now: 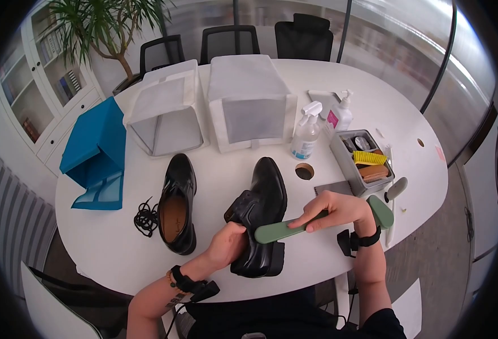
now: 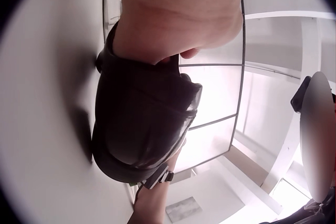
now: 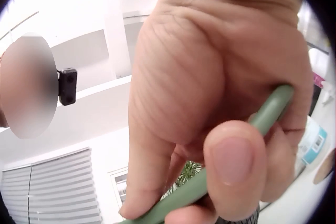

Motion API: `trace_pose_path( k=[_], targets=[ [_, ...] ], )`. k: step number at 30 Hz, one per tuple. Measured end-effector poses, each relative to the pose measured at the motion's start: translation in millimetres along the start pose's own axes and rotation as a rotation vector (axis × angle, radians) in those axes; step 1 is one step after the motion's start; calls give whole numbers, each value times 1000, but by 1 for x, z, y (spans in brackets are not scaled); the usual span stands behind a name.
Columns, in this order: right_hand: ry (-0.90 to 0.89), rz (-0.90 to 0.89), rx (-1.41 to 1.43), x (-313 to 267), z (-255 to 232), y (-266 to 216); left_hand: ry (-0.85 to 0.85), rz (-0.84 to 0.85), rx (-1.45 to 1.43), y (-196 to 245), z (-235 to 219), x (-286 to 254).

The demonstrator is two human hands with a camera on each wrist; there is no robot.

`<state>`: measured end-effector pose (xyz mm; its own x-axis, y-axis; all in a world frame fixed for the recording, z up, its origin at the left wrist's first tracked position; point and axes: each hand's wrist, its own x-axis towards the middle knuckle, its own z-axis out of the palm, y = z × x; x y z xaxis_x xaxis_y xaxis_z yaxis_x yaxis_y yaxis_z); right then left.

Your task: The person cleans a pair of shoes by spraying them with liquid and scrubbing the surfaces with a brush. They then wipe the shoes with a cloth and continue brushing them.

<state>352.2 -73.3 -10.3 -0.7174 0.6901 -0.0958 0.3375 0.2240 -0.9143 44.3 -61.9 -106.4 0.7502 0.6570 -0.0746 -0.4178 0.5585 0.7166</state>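
Note:
My left hand (image 1: 227,244) grips a black leather dress shoe (image 1: 269,183) by its opening, with the heel toward me and the shoe tipped sideways. In the left wrist view the shoe's back (image 2: 142,124) hangs close to the tabletop, and some fingers are hidden behind it. My right hand (image 1: 336,210) holds a long, slim green tool (image 1: 277,231), index finger extended along it. Its rounded end overlaps the shoe's heel area; whether its underside has bristles I cannot tell. The other black shoe (image 1: 179,175) stands upright to the left, beside a coil of black laces (image 1: 145,217).
A blue box (image 1: 96,144) and two light fabric boxes (image 1: 167,107) line the back. Farther right stand a spray bottle (image 1: 305,133), a pump bottle (image 1: 342,116) and a grey tray (image 1: 345,155) with a yellow brush (image 1: 369,158). Another green piece (image 1: 381,212) lies beyond my right wrist.

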Motion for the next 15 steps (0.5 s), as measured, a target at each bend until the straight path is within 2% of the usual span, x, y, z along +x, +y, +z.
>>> trace_pose_path(
  k=[2,4,7,9,10,12,13,15],
  targets=[
    [87,-37,-10,4,4,0,-17,22,12,3,4,-1],
    [357,-12,-8,5,9,0,-61,17,-1,7,10,-3],
    [399,-1,-113,7,11,-5,-24,-10,17,6,13,-3],
    [50,-50,-11,7,12,-4,3,7,38,8,22,-2],
    [51,-52,-8,7,12,-3,30,27,57,9,24,-2],
    [158,-65,-38,10,13,-3,8,-7,46,9,19,-1],
    [347,-79,-63,14,18,3,-18,-38,33,9,17,-1],
    [391,-83,-120,20,25,-3,-4,-43,31,9,19,-2]
  ],
)
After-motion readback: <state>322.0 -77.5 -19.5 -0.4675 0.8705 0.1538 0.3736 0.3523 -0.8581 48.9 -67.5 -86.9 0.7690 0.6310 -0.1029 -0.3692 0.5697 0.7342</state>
